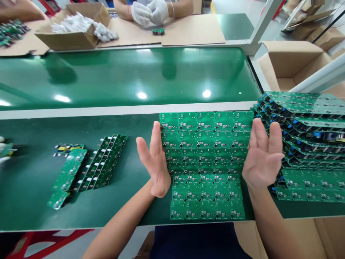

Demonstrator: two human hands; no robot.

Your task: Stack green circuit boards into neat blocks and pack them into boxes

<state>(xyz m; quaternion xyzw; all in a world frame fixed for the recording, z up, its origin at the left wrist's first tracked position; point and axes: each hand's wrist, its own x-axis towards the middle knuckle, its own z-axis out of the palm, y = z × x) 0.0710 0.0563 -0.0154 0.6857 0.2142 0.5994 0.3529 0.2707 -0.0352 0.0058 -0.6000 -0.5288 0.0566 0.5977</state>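
A large green circuit board panel (206,158), made of several rows of small boards, lies on the green bench in front of me. My left hand (156,163) stands on edge along its left side, fingers stretched and thumb apart. Along the panel's right side is my right hand (262,154), palm turned inward and fingers spread. Both hands are at the panel's edges, and neither is closed around it. Whether the palms press on the edges I cannot tell.
Circuit board panels (312,140) are stacked at the right. Smaller board strips (104,162) and a board piece (67,178) lie at the left. Beyond a white rail (107,110) runs a glossy green surface (121,77). Across it, a person's gloved hands (151,12) are near a carton (72,39).
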